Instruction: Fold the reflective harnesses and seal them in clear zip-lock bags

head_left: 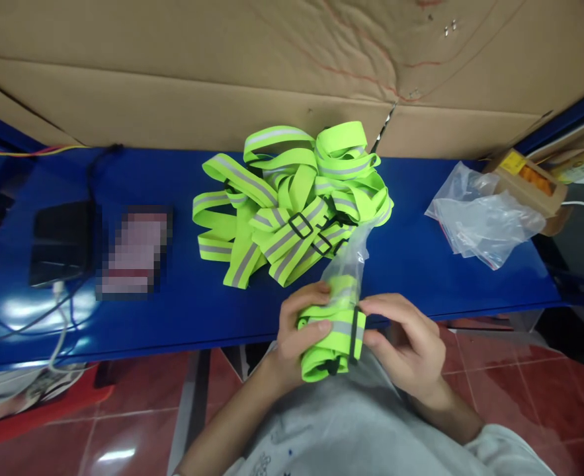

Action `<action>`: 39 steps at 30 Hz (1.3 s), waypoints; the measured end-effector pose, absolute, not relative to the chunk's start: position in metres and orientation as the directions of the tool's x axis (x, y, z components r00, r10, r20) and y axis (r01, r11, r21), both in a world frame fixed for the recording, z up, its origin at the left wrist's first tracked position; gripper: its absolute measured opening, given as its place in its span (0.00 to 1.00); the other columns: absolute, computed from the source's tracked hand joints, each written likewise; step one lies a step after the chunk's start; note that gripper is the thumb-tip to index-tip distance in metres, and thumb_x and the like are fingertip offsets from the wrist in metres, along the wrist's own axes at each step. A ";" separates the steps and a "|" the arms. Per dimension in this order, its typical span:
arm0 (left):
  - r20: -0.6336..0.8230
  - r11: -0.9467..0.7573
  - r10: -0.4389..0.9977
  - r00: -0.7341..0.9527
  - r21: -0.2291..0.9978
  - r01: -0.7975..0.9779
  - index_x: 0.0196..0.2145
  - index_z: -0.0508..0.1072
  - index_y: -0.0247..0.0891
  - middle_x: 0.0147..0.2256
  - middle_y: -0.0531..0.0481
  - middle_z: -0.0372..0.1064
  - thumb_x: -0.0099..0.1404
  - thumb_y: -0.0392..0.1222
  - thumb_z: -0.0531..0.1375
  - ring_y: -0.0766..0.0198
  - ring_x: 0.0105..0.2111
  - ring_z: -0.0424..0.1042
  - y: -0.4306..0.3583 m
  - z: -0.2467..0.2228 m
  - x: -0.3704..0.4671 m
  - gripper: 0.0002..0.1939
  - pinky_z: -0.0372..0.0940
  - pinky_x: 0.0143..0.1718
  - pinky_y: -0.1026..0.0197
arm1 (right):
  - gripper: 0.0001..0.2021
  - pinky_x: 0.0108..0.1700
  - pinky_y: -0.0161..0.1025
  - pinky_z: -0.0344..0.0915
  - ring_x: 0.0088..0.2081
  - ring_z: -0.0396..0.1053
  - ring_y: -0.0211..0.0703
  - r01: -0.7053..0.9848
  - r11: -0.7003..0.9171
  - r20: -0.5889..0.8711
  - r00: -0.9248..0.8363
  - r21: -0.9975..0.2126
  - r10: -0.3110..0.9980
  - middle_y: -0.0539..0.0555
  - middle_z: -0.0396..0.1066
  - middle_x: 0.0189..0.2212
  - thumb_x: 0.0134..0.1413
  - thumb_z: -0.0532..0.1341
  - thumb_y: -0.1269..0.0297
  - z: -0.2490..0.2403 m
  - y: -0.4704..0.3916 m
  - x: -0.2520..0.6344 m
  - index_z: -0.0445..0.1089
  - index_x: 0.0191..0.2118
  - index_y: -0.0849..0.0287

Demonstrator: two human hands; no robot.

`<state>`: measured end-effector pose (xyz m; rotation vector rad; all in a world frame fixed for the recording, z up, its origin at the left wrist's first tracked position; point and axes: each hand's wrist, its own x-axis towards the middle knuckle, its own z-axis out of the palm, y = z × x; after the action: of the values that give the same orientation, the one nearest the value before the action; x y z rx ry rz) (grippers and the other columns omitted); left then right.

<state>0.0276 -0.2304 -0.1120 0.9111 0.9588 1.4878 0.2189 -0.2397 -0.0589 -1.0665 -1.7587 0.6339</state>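
Note:
My left hand (pixel 296 330) is wrapped round a rolled-up neon-yellow reflective strap (pixel 329 347) with a grey stripe, held over the table's front edge. A narrow black band or buckle piece (pixel 355 334) crosses the roll near its right end. My right hand (pixel 405 340) is at that end, its thumb and index fingertips curled against the strap's edge. Behind the roll, a clear plastic bag (pixel 356 254) stretches up from it, with part of the yellow strap showing through. Beyond lies a loose heap of similar reflective straps (pixel 292 192) with black buckles.
Several clear plastic bags (pixel 490 215) lie at the right beside a small cardboard box (pixel 530 182). On the left are a black device (pixel 61 244) with a white cable and a pixelated phone-like object (pixel 135 254). A cardboard wall (pixel 172 79) backs the blue table (pixel 411 277).

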 end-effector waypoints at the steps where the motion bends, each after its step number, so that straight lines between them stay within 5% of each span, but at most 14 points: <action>1: 0.040 -0.073 0.995 -0.096 0.922 -0.379 0.36 0.80 0.47 0.44 0.50 0.79 0.54 0.50 0.77 0.51 0.53 0.77 -0.231 -0.111 0.028 0.15 0.68 0.64 0.47 | 0.16 0.43 0.42 0.77 0.42 0.77 0.45 0.365 0.468 0.438 -0.168 -0.805 0.883 0.55 0.79 0.42 0.65 0.67 0.64 -0.058 -0.239 0.217 0.73 0.57 0.51; 7: 0.059 -0.060 0.998 -0.013 0.932 -0.357 0.51 0.82 0.48 0.52 0.46 0.79 0.56 0.44 0.75 0.53 0.48 0.80 -0.230 -0.098 0.027 0.24 0.75 0.52 0.54 | 0.21 0.46 0.38 0.76 0.45 0.76 0.40 0.327 0.399 0.371 -0.146 -0.857 0.917 0.52 0.76 0.44 0.63 0.66 0.76 -0.055 -0.239 0.212 0.74 0.58 0.48; 10: 0.054 -0.048 0.998 0.012 0.956 -0.290 0.42 0.84 0.47 0.51 0.46 0.80 0.51 0.36 0.77 0.51 0.49 0.79 -0.226 -0.094 0.023 0.20 0.73 0.57 0.51 | 0.24 0.47 0.34 0.74 0.47 0.75 0.37 0.440 0.486 0.435 -0.217 -0.755 0.874 0.52 0.74 0.47 0.62 0.61 0.83 -0.053 -0.238 0.212 0.75 0.56 0.49; 13: 0.224 -0.213 0.974 0.043 0.960 -0.184 0.29 0.82 0.46 0.49 0.46 0.80 0.48 0.34 0.78 0.48 0.51 0.78 -0.223 -0.099 0.018 0.13 0.72 0.59 0.46 | 0.21 0.50 0.34 0.74 0.47 0.75 0.37 0.492 0.438 0.396 -0.194 -0.753 0.898 0.52 0.74 0.46 0.63 0.63 0.79 -0.054 -0.235 0.210 0.72 0.57 0.51; 20: 0.621 -0.630 0.776 0.110 0.773 0.077 0.44 0.80 0.51 0.57 0.46 0.75 0.58 0.30 0.72 0.48 0.58 0.76 -0.224 -0.115 0.013 0.20 0.72 0.60 0.42 | 0.15 0.51 0.34 0.73 0.47 0.76 0.38 0.531 0.417 0.363 -0.209 -0.738 0.908 0.52 0.77 0.45 0.63 0.66 0.74 -0.055 -0.231 0.206 0.71 0.53 0.55; 24: 0.805 -0.813 0.579 0.128 0.558 0.165 0.42 0.76 0.40 0.63 0.44 0.70 0.70 0.40 0.66 0.49 0.64 0.71 -0.218 -0.113 0.016 0.04 0.76 0.59 0.43 | 0.11 0.43 0.31 0.73 0.38 0.75 0.34 0.495 0.335 0.333 -0.095 -0.802 0.938 0.48 0.78 0.38 0.61 0.66 0.77 -0.054 -0.227 0.205 0.73 0.45 0.54; 30: 0.832 -0.864 0.501 0.238 0.461 0.205 0.43 0.71 0.35 0.57 0.38 0.74 0.72 0.36 0.62 0.47 0.65 0.70 -0.213 -0.112 0.017 0.04 0.75 0.59 0.40 | 0.09 0.36 0.28 0.70 0.32 0.72 0.31 0.380 0.225 0.235 -0.021 -0.897 0.972 0.44 0.75 0.31 0.59 0.64 0.77 -0.058 -0.220 0.209 0.72 0.38 0.54; 39: 0.794 -0.845 0.520 0.315 0.424 0.325 0.45 0.71 0.37 0.60 0.36 0.72 0.70 0.34 0.63 0.47 0.65 0.69 -0.212 -0.108 0.021 0.07 0.72 0.61 0.38 | 0.11 0.40 0.30 0.69 0.35 0.73 0.32 0.524 0.444 0.489 -0.059 -0.727 0.871 0.47 0.76 0.34 0.59 0.68 0.78 -0.069 -0.229 0.213 0.72 0.42 0.56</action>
<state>0.0211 -0.2121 -0.1076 2.3909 0.7781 1.5532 0.2127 -0.2288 -0.0692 -1.2099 -1.7222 0.4464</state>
